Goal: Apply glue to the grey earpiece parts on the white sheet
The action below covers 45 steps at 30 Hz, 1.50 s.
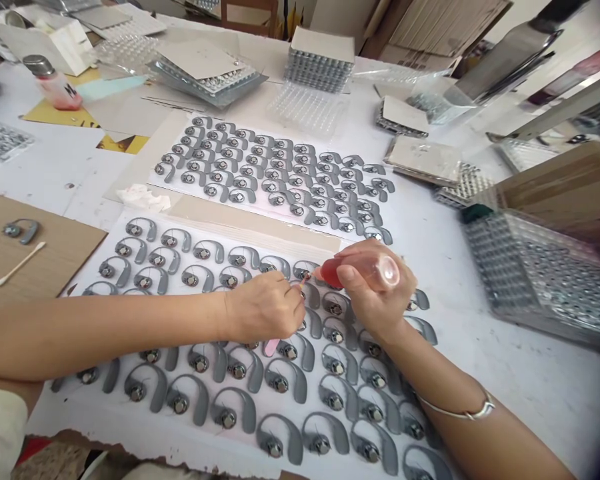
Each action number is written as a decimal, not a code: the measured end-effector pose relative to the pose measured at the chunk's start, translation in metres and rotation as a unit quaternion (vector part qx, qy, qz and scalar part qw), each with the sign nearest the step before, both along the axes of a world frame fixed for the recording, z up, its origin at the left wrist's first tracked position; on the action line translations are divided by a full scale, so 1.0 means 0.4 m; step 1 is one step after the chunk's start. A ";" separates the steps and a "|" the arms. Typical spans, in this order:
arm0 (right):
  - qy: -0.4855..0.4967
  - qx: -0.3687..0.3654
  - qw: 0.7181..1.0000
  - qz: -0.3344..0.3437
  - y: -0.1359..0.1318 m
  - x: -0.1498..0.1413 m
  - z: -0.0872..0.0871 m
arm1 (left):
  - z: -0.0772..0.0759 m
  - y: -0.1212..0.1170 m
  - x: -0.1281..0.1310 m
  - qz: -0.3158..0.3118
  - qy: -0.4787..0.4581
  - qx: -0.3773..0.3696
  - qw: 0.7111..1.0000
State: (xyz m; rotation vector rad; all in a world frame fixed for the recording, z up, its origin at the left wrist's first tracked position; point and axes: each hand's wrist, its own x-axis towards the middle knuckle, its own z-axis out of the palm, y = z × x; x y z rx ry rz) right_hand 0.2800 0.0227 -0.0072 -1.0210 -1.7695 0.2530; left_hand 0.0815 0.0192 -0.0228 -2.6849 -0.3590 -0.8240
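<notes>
My right hand (pixel 380 300) is wrapped round a squeeze bottle (pixel 363 270) of red liquid, tilted on its side with its nozzle pointing left. The nozzle is at a grey ear-hook earphone piece (pixel 305 269) in the upper part of the near sheet. My left hand (pixel 267 307) is closed on a slim pink tool (pixel 271 347); its wide end shows below the fist and its thin tip is near the nozzle. The fist hides most of the tool, so its kind is unclear. Rows of similar grey ear-hook pieces (pixel 230 417), with round metallic parts and fine wires, lie around both hands.
Beyond lies another sheet of ear-hook pieces (pixel 275 167). On the left, a brown board (pixel 75 243) carries a cotton swab (pixel 20 265) and one ear-hook piece. A pink-liquid jar (pixel 55 87) stands back left; bagged trays (pixel 545 273) are stacked on the right.
</notes>
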 end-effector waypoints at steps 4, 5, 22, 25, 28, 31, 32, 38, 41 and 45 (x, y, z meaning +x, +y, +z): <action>-0.011 0.016 1.000 0.008 0.003 -0.006 0.005 | -0.001 0.001 -0.001 0.000 0.017 -0.005 1.000; -0.013 0.019 1.000 0.008 0.004 -0.007 0.006 | -0.001 0.001 -0.002 0.000 0.016 -0.007 1.000; -0.026 0.049 0.998 0.025 0.002 -0.007 0.000 | 0.005 -0.001 -0.002 -0.004 0.012 -0.013 1.000; -0.024 0.055 0.998 0.017 0.003 -0.008 -0.001 | 0.006 0.000 -0.002 -0.004 0.015 -0.012 1.000; -0.019 0.055 0.998 0.012 0.004 -0.008 -0.001 | 0.005 0.001 -0.001 -0.006 0.021 -0.012 1.000; -0.022 0.058 0.998 0.017 0.004 -0.007 -0.002 | 0.002 0.001 -0.001 -0.006 0.020 -0.016 1.000; -0.024 0.059 0.998 0.018 0.004 -0.007 -0.003 | 0.001 0.000 -0.001 -0.005 0.023 -0.017 1.000; -0.031 0.062 0.998 0.001 0.005 -0.008 -0.002 | 0.000 -0.002 -0.001 -0.003 0.029 -0.023 0.999; -0.029 0.065 0.997 0.005 0.005 -0.008 -0.002 | 0.003 -0.001 -0.002 -0.005 0.018 -0.026 0.999; -0.022 0.059 0.998 0.006 0.005 -0.005 -0.004 | 0.004 0.000 -0.003 -0.008 0.030 -0.033 0.999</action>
